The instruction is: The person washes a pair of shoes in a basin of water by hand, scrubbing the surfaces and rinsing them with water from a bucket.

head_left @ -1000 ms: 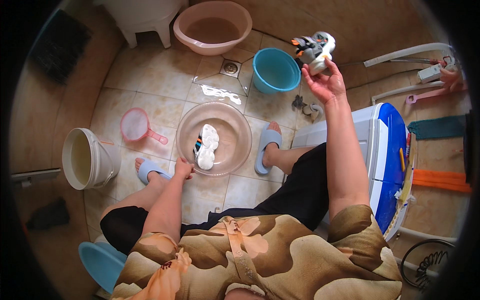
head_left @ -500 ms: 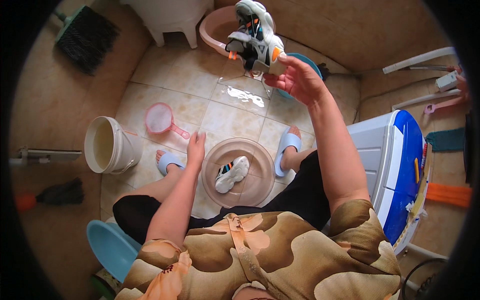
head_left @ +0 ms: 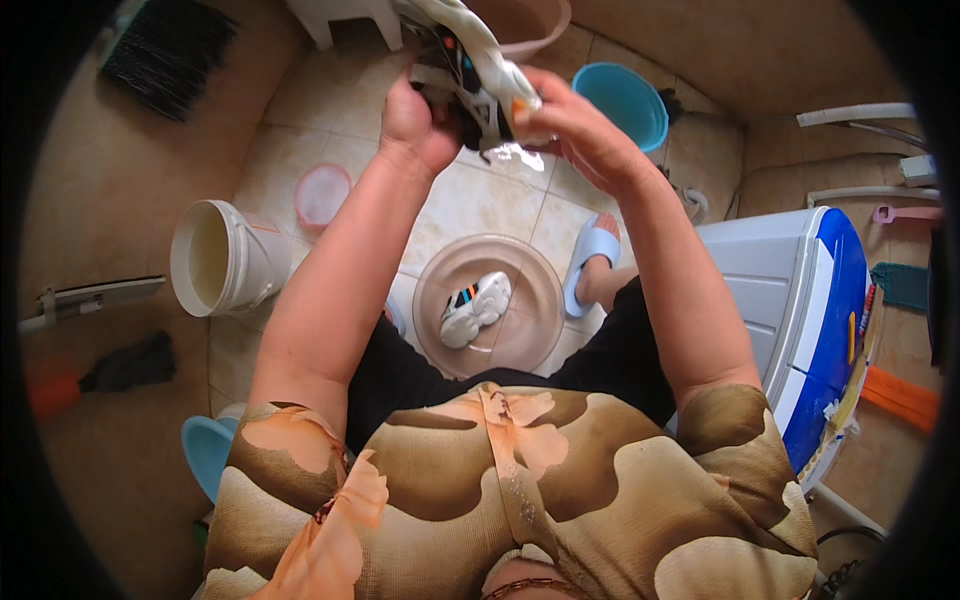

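In front of me, at the top of the view, I hold up a white, black and grey sneaker (head_left: 490,75) with orange and blue accents. My left hand (head_left: 425,125) is closed on its left side. My right hand (head_left: 575,125) grips the end with the orange patch, thumb laid over it. The sneaker's upper part is cut off by the dark rim of the picture. Below, between my legs, a second sneaker (head_left: 478,308) lies on its side in a translucent brownish basin (head_left: 540,330), its pale sole showing.
On the left stand a white bucket (head_left: 245,262) holding liquid and, beyond it, a pink dipper (head_left: 322,195), partly hidden by my arm. A turquoise basin (head_left: 620,105), pink basin (head_left: 545,35) and white stool (head_left: 345,22) sit farther off. A white-and-blue washing machine (head_left: 755,285) flanks my right.
My left hand has risen from over the floor to the raised sneaker and taken hold of it. My right hand has brought the sneaker slightly left, and the sneaker is tilted differently.
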Available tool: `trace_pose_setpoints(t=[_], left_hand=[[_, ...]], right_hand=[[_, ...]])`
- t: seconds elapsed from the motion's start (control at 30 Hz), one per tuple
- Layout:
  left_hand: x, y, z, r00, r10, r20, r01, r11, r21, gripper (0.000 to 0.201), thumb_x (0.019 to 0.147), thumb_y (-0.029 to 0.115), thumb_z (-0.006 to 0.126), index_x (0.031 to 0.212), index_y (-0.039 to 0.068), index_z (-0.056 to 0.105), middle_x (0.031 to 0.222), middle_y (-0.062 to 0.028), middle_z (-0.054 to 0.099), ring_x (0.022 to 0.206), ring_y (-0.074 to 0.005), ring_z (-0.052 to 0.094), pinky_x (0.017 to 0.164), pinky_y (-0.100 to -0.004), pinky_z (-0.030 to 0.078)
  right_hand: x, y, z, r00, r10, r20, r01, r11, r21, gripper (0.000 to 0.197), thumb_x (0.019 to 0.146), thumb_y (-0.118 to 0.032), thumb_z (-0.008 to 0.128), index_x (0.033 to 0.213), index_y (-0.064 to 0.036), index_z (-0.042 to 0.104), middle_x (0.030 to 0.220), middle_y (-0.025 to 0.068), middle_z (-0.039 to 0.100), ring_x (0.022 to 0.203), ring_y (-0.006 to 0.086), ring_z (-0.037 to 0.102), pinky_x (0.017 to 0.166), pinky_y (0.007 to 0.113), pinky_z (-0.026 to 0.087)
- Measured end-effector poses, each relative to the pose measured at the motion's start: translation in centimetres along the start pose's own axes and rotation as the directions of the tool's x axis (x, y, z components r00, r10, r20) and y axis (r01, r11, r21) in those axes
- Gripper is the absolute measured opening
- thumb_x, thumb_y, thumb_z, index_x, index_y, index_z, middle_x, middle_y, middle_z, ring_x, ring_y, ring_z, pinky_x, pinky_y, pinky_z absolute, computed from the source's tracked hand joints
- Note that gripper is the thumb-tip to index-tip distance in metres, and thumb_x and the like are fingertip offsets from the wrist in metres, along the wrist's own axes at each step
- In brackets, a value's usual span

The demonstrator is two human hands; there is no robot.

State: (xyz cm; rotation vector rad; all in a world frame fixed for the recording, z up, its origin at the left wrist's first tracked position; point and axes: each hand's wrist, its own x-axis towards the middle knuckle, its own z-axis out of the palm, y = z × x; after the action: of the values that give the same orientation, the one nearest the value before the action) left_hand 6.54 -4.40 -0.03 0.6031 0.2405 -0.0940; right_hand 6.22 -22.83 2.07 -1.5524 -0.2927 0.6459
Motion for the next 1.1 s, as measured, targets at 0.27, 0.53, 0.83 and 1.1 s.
trace_pose_setpoints(t=[0.27, 0.53, 0.83, 1.1], left_hand=[[3.4, 1.1, -1.5, 0.945, -0.107, 0.309, 0.175, 0.964, -0.200, 0.048, 0.093, 0.040, 0.038, 0.119, 0.003, 0.055, 0.113, -0.0121, 0.062, 0.105, -0.0265, 0.058, 0.097, -0.0394, 0.044], [5.8, 1.5, -0.2, 0.845, -0.001, 0.534, 0.053, 0.995, -0.083, 0.063, 0.092, 0.056, 0.040, 0.130, 0.007, 0.049, 0.129, -0.0178, 0.054, 0.121, -0.0321, 0.050, 0.105, -0.0487, 0.039], [10.5, -1.7, -2.0, 0.901, 0.083, 0.426, 0.039, 0.963, -0.268, 0.022, 0.092, 0.034, 0.047, 0.084, 0.013, 0.047, 0.066, -0.0006, 0.045, 0.061, -0.0183, 0.045, 0.059, -0.0316, 0.042], [11.5, -0.3, 0.0, 0.692, 0.094, 0.716, 0.143, 0.954, -0.264, 0.021, 0.093, 0.034, 0.046, 0.080, 0.018, 0.043, 0.066, 0.0027, 0.042, 0.063, -0.0167, 0.043, 0.061, -0.0320, 0.039]], right_hand=[[1.9, -2.0, -0.4, 0.947, -0.245, -0.209, 0.231, 0.969, -0.085, 0.054, 0.088, -0.041, 0.059, 0.123, -0.0012, 0.056, 0.103, 0.0070, 0.063, 0.094, 0.0149, 0.058, 0.082, 0.029, 0.048], [2.5, -1.3, 0.8, 0.968, -0.210, -0.138, 0.181, 0.963, -0.199, 0.059, 0.084, -0.042, 0.063, 0.124, 0.0000, 0.051, 0.106, 0.0087, 0.060, 0.095, 0.0150, 0.058, 0.081, 0.028, 0.048], [3.2, -0.8, 0.0, 0.970, -0.198, -0.141, 0.160, 0.955, -0.248, 0.066, 0.080, -0.042, 0.068, 0.125, 0.0014, 0.047, 0.109, 0.0106, 0.058, 0.096, 0.0152, 0.057, 0.080, 0.028, 0.048], [3.8, 0.2, -2.6, 0.961, -0.190, 0.203, 0.005, 0.740, 0.672, 0.053, 0.094, -0.048, 0.050, 0.127, -0.0057, 0.050, 0.119, 0.0084, 0.060, 0.104, 0.0160, 0.061, 0.088, 0.033, 0.050]])
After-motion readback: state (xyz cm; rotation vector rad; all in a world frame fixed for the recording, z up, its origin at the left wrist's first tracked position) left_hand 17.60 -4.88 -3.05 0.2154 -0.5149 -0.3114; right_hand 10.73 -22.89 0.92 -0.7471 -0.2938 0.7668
